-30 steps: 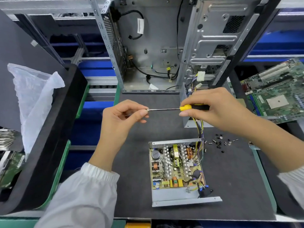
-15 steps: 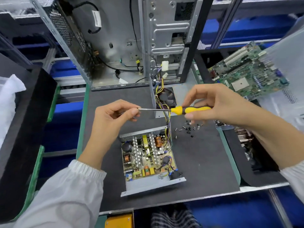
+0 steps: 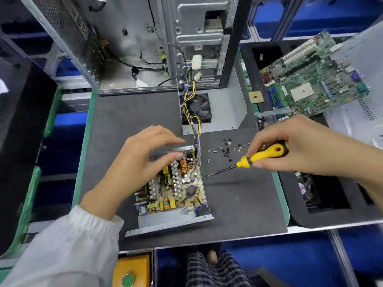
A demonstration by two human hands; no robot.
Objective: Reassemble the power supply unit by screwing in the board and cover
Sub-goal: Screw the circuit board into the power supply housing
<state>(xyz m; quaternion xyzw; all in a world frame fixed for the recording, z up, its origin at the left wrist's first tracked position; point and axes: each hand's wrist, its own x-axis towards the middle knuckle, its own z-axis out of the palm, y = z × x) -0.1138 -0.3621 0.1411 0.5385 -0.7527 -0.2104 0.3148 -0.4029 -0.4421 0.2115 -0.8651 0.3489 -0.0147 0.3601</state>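
With your right hand (image 3: 298,146) gripping the screwdriver (image 3: 261,155) and your left hand (image 3: 143,160) spread loosely over the board (image 3: 176,189) at six o'clock, steady this probably fragile board by its stiff metal tray (image 3: 165,222), not components.

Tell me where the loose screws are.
Head view: the screws lie scattered on the dark mat, right of the open power supply, just beyond the screwdriver tip.

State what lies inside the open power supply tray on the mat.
Inside the power supply tray sits a circuit board with coils, heat sinks and capacitors. The left hand covers its far-left part, so that part cannot be seen.
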